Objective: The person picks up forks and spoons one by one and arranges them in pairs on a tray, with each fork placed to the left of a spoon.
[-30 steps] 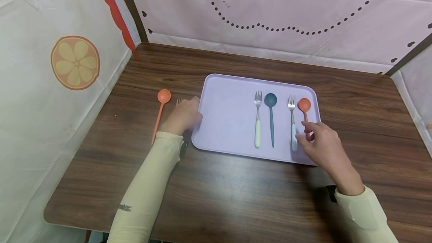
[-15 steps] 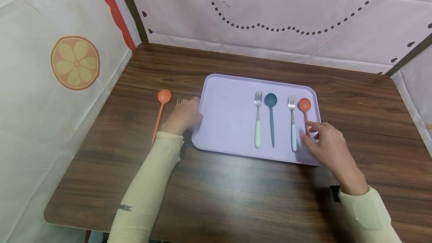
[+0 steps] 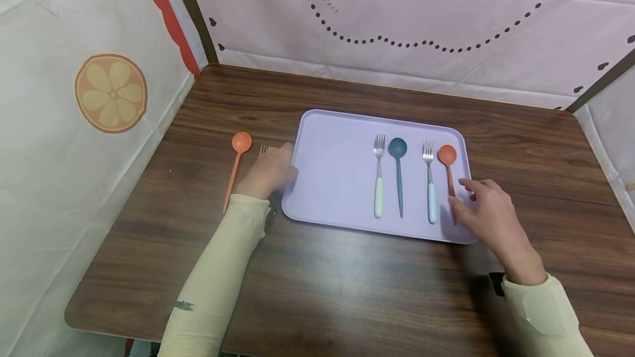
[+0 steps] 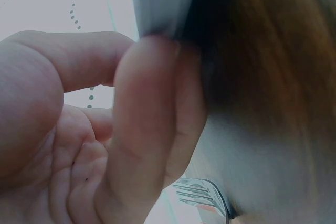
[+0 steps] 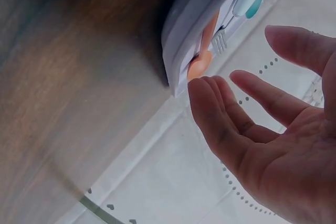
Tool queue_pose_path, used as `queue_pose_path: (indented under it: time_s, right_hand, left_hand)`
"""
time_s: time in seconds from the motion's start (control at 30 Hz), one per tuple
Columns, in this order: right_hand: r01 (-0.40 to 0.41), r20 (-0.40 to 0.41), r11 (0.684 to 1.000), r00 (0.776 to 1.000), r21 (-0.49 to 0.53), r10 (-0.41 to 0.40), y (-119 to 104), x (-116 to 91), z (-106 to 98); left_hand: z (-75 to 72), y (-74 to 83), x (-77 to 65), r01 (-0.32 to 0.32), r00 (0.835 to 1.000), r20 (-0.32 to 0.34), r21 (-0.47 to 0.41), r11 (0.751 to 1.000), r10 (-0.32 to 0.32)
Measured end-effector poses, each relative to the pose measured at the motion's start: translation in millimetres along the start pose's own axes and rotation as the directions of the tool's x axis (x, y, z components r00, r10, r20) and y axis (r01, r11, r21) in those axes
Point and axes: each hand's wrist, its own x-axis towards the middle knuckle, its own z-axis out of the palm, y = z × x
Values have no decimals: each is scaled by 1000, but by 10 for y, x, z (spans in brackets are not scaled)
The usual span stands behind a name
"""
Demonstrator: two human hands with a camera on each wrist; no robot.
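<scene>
A lilac tray (image 3: pixel 332 164) lies on the table, bearing from left to right a green-handled fork (image 3: pixel 379 180), a dark teal spoon (image 3: pixel 398 158), a blue-handled fork (image 3: pixel 431 197) and an orange spoon (image 3: pixel 447 155). My left hand (image 3: pixel 268 172) pinches the tray's left rim; the left wrist view shows the fingertips at that edge. Over the tray's right edge, beside the orange spoon's handle, my right hand (image 3: pixel 491 216) holds nothing. In the right wrist view its fingers (image 5: pixel 220 124) are spread from the thumb.
Left of the tray, a second orange spoon (image 3: pixel 241 142) lies on the brown wooden table (image 3: pixel 317 285). Beside it a fork (image 3: pixel 264 149) shows its tines, the rest hidden behind my left hand. A printed cloth (image 3: pixel 397 10) hangs along the table's back edge.
My right hand has drawn back to the right, off the orange spoon's handle, uncovering more of it. The left hand stays at the tray's rim; the cutlery keeps its place.
</scene>
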Motion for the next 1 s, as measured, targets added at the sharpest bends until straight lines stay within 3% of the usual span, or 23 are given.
queue_pose_path:
  time_s: [0.27, 0.57, 0.8, 1.0]
  right_hand:
    - [-90, 29, 996, 996, -11, 90, 63, 10, -1]
    - [-73, 79, 997, 994, -34, 76, 150, 54, -18]
    - [3, 97, 999, 995, -48, 2, 229, 104, -38]
    - [21, 126, 998, 992, -55, -14, 287, 173, -16]
  left_hand:
    - [16, 19, -7, 2, 1000, 4, -23, 1000, -2]
    - [27, 40, -7, 0, 1000, 5, -20, 1000, 0]
    - [31, 30, 11, 3, 1000, 0, -12, 1000, -3]
    - [25, 15, 5, 10, 1000, 10, -11, 1000, -10]
